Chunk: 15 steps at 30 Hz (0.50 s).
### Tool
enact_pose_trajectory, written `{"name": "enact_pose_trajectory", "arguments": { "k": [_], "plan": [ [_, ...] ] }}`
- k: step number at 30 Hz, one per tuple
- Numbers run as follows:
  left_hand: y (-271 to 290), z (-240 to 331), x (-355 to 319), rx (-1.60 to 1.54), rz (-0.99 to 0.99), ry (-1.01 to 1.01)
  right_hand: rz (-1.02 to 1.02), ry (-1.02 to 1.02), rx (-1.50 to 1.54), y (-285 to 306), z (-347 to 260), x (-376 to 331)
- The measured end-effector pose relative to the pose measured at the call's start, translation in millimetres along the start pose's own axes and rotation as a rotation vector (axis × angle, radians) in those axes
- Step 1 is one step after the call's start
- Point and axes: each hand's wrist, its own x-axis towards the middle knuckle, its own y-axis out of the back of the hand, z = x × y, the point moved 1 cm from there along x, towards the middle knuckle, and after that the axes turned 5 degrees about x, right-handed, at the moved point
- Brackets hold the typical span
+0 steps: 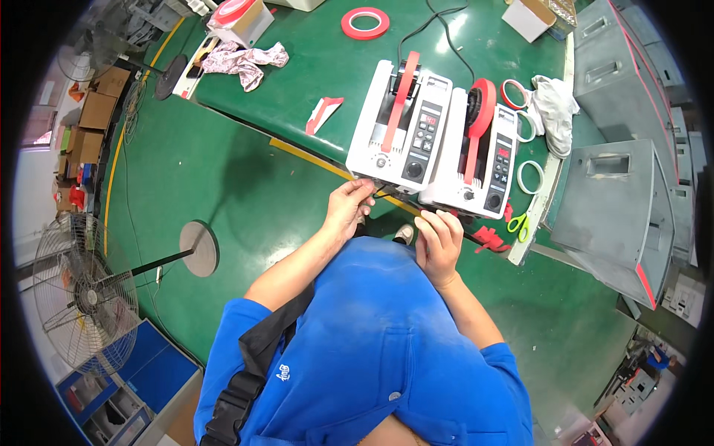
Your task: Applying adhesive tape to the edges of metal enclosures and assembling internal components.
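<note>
Two white electric tape dispensers stand side by side at the near edge of a green-topped table. The left dispenser point(410, 160) carries a red tape strip over its top, and the right dispenser point(457, 186) holds a large red tape roll point(483, 104). My left hand point(352, 204) is at the left machine's front lower edge, thumb and fingers pinched together; whatever is between them is too small to make out. Below the right machine's front, my right hand point(440, 245) has bent fingers, the thumb apart from them, and nothing visible in it.
A red-and-white tape piece point(324, 116), a red tape ring point(365, 24) and a patterned cloth point(245, 63) lie on the table point(297, 85). Green scissors point(519, 227), red scraps point(490, 239) and white gloves point(552, 115) are at right, near grey metal cabinets point(610, 193). A fan point(89, 297) stands left.
</note>
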Motion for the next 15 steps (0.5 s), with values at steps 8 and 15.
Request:
{"name": "enact_pose_trajectory", "arguments": {
  "k": [8,15],
  "plan": [
    [-9.1,-4.1,6.6,-0.153,0.018,-0.052,-0.092,-0.048,-0.112,0.8,14.5,60.5],
    [-15.4,-7.7,3.7,-0.004,0.101,-0.144,-0.253,0.009,-0.165,-3.4,27.5,82.7]
  ]
}}
